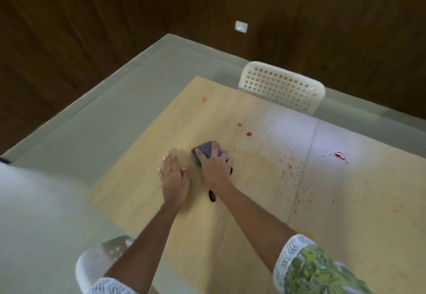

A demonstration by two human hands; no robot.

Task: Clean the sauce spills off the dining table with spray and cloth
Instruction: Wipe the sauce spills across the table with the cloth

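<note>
The wiping step is in hand, by the look of it: the right hand (pixel 213 167) is curled over a bunched grey-blue cloth (pixel 207 149) and presses it onto the pale wooden bench (pixel 143 192), where a darker damp patch (pixel 184 157) spreads just beside the cloth. The left hand (pixel 174 179) lies flat with straight fingers on the bench beside the right, gripping nothing, probably as a brace. A small black object (pixel 212 195) lies on the bench under the right wrist; what it is cannot be told. No spray bottle shows. Much sauce is left: a field of small orange-red sauce specks (pixel 290 170) to the right of the cloth, a larger orange-red drop (pixel 249 134) beyond it, a lone orange mark (pixel 204 99) near the far edge, and a dark red blob (pixel 340 155) well off to the right. The next move likely calls for carrying the cloth rightward over the specks, pressing firmly and folding it so the sauce is lifted rather than smeared. A white perforated plastic chair (pixel 281 86) stands at the far side.
</note>
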